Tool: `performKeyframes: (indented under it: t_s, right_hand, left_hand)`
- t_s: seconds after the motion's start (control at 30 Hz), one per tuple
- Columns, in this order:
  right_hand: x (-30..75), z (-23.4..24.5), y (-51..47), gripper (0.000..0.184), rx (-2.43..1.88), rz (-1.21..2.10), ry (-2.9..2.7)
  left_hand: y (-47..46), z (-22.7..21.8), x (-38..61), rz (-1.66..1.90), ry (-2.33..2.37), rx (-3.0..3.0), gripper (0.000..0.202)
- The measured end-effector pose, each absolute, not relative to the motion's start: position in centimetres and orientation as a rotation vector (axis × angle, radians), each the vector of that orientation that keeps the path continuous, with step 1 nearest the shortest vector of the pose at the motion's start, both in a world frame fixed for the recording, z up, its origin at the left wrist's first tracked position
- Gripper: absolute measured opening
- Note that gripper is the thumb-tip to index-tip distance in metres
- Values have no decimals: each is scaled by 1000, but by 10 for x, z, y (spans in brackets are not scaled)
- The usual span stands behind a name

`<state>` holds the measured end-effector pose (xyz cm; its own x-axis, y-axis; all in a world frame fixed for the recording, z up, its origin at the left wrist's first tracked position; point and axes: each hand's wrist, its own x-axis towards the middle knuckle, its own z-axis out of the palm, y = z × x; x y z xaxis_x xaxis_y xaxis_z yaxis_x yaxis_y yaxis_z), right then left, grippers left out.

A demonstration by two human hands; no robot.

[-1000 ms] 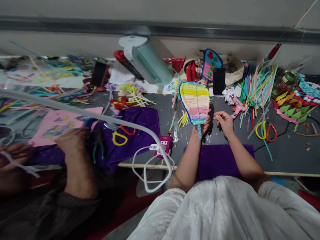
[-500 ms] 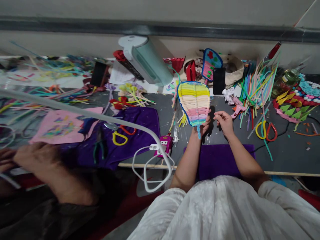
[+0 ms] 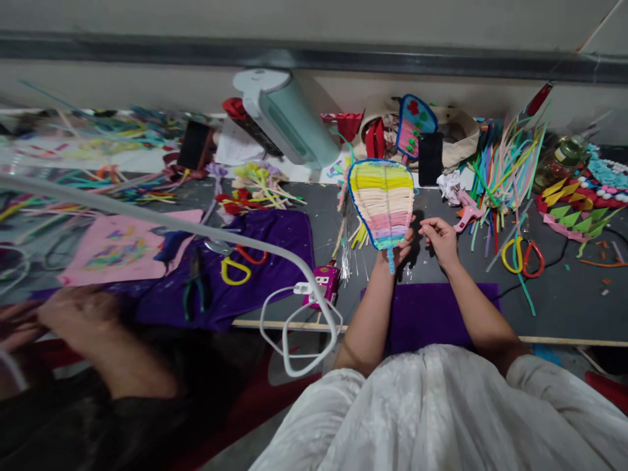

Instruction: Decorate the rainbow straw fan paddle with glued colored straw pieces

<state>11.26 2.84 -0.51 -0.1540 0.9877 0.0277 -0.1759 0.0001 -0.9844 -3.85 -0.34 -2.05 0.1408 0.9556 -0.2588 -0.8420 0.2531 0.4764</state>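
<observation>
A hand fan (image 3: 383,196) of pipe cleaners is held up in my left hand (image 3: 403,248), its short blue handle pointing toward me. Yellow, cream, pink, lilac and turquoise rows fill it inside a blue rim, with a spine down the middle. The fan covers much of that hand; some fingers show at its lower right edge. Just to the right, apart from the fan, my right hand (image 3: 439,241) is closed with thumb and fingertips pinched. Whatever it may hold is too small to make out. A pink glue gun (image 3: 468,212) lies beyond that hand.
Colourful pipe cleaners (image 3: 505,163) and scissors (image 3: 523,256) lie at right. A purple cloth (image 3: 436,317) is under my forearms. A white cable (image 3: 275,248) arches across the left, near a pink power strip (image 3: 324,282). A co-worker's hands (image 3: 81,311) are at far left.
The fan has shifted very slightly right. My right hand stays where it was. The co-worker's hands at far left have moved a little to the right.
</observation>
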Motion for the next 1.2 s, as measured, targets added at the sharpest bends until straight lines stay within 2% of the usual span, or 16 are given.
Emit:
performKeyframes:
  t_s: [0.3,0.47,0.77,0.93,1.2]
  right_hand:
    - [105,4,25,36,-961,1366,-1219]
    - [104,10,27,40,-944,1290,-1252]
    - [113,7,37,56,-934,1269,-1197]
    - [112,-6,43,57,-956,1167,-1175]
    - [115,-12,45,47,-914,1245,-1075]
  left_hand:
    - [1,-19,-38,1306,688,231,34]
    - [8,-26,-28,1470,816,324,27]
    - [14,-31,-22,1740,880,420,61]
    - [15,-32,-23,1744,904,424,63]
    - [14,-31,-27,1755,897,365,50]
